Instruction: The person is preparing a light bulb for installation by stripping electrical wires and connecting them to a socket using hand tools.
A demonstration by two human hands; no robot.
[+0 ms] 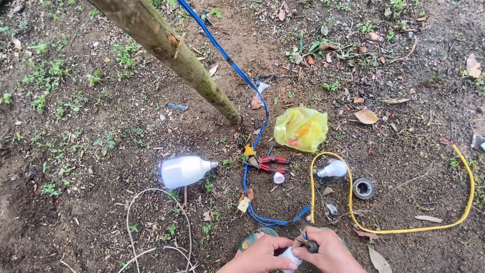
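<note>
Nearest us, at the bottom edge, our left hand clenches a small white lamp socket, while our right hand grips a dark-handled screwdriver whose tip points left into it. Both hands meet there, touching the socket. Just beyond, the blue cable loops away toward red pliers. Farther left lies a large white bulb; farther right, yellow cable and a tape roll.

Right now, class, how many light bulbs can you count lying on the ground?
2. A large white bulb lies left of the red-handled pliers; a small round bulb lies inside the yellow cable loop. The hands hide part of a white item, so another may be concealed.
</note>
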